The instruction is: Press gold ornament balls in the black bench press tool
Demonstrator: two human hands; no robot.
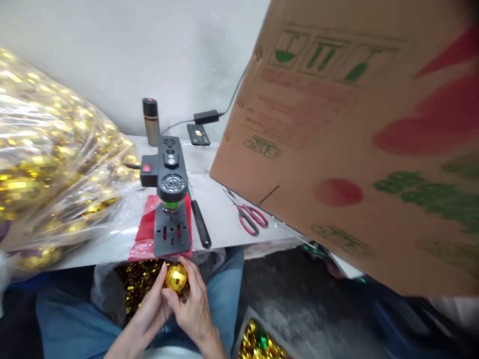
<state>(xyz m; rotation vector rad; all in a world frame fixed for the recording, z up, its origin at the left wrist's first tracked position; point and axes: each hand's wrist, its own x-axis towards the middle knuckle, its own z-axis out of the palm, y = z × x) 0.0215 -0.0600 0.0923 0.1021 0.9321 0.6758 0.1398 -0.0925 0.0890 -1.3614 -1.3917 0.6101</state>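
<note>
A small gold mirror-tile ball is held between my two hands, just in front of the table edge. My left hand has its fingers against the ball's left side. Curled around the right side and underneath is my right hand. Directly beyond the ball stands a small black bench machine with a slotted base plate, resting on a red sheet. Below my hands, gold glittery pieces fill a plastic bag in my lap.
A large cardboard box takes up the right side. A clear bag of gold balls bulges on the left. Scissors, a black-handled tool, a spray can and a power adapter lie or stand on the table. A bin holds gold pieces.
</note>
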